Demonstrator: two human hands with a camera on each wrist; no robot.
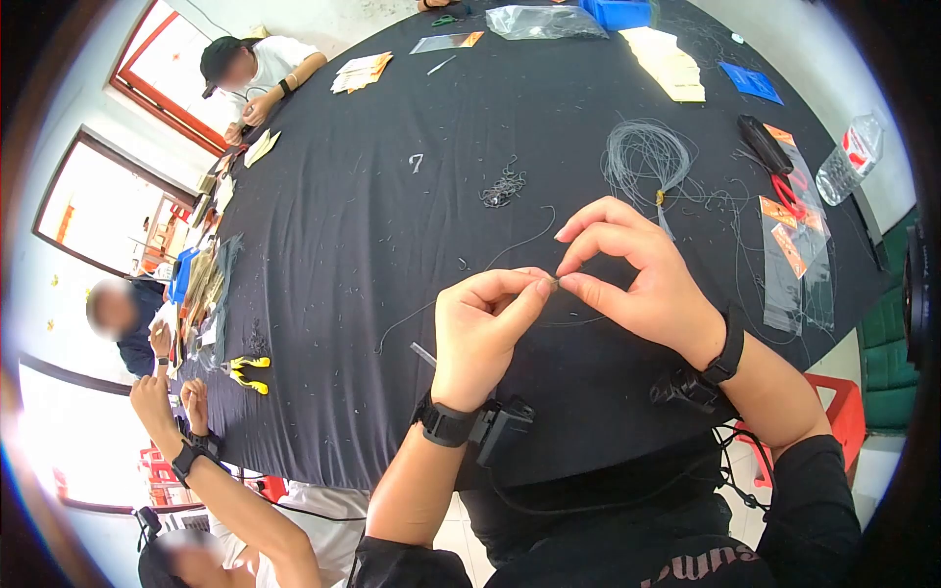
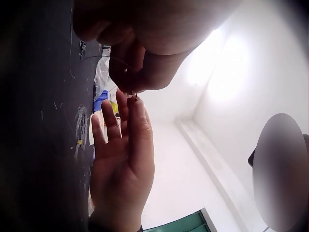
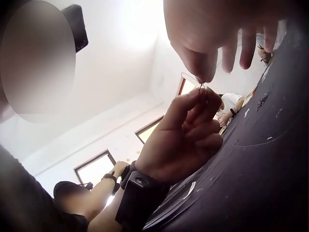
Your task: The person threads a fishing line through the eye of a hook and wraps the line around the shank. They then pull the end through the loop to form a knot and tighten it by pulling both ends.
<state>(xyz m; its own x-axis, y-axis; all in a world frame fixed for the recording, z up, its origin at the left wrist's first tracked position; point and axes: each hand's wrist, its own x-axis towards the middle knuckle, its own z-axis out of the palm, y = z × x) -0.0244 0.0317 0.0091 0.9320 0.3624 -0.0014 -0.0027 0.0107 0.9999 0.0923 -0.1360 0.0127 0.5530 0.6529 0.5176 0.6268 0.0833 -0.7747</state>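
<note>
My left hand [image 1: 480, 328] pinches a tiny fish hook [image 3: 202, 86] between thumb and forefinger, its other fingers folded in. From the opposite side, my right hand [image 1: 642, 279] meets it, thumb and forefinger pinched at the same spot and the remaining fingers spread. Most of the hook is hidden by the fingertips; thin ends show in the right wrist view. Clear fishing line [image 1: 407, 318] trails out beside the left hand across the black cloth. Beyond the hands lie a pile of dark hooks [image 1: 503, 188] and a coil of fishing line [image 1: 647, 162] tied with a yellowish band.
Black cloth [image 1: 333, 294] covers the table. On the right are a water bottle [image 1: 851, 160], red-handled pliers [image 1: 787, 193] and clear packets [image 1: 796, 269]. Yellow-handled cutters [image 1: 249, 374] lie left. Paper cards [image 1: 664, 64] lie at the back. Other people sit along the left side.
</note>
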